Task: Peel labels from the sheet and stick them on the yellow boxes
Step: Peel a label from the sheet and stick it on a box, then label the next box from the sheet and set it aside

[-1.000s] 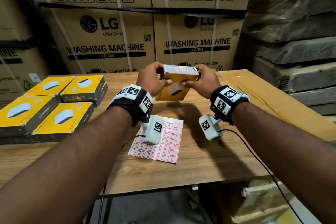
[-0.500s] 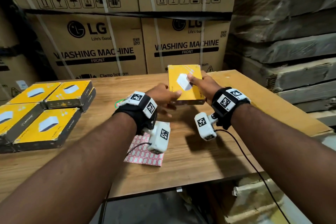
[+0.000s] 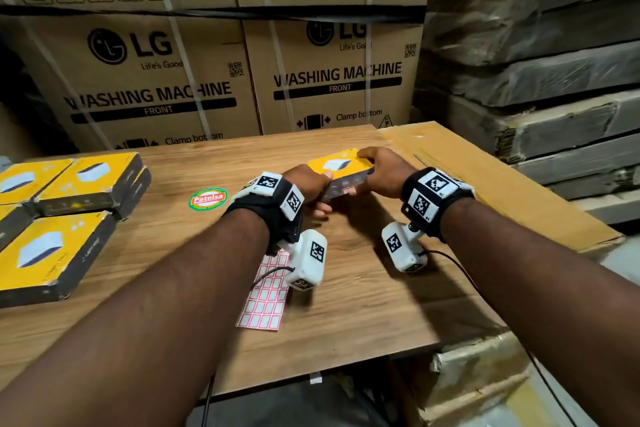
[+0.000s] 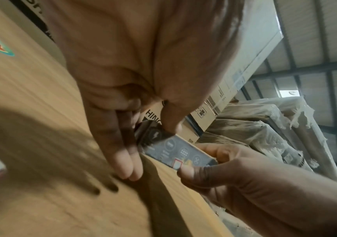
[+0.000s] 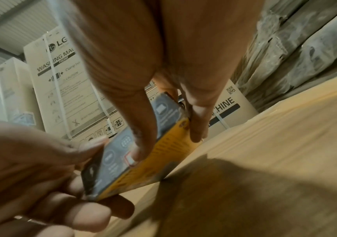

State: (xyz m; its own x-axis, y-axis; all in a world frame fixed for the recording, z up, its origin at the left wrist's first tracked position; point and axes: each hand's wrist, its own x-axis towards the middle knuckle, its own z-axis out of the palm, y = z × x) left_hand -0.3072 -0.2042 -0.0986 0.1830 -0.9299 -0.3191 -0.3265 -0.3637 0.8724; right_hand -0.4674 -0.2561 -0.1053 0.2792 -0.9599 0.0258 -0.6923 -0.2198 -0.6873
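Now, both hands: they hold one yellow box between them, just above the wooden tabletop.
Left hand: its grip is clamped on the box's near-left corner, thumb on top and fingers underneath, likely to steady it.
Right hand: its grip is clamped on the box's right end, fingers over the yellow top, the thumb pressing on the grey side.
Label: a small white sticker with a red border sits on the grey side, partly under the right thumb; pressing it flat seems to be the reason for this hold.
Box tilt: the grey side is turned toward the person, which probably keeps the sticker in sight.
Label sheet: it lies flat on the tabletop below the left wrist, within easy reach, with many stickers left.
Other yellow boxes: a group rests at the left edge of the tabletop, well apart from the hands; whether they carry stickers cannot be told.
Round sticker: green and red, flat on the tabletop between the boxes and the hands.
Background: large cardboard boxes stand behind the tabletop.
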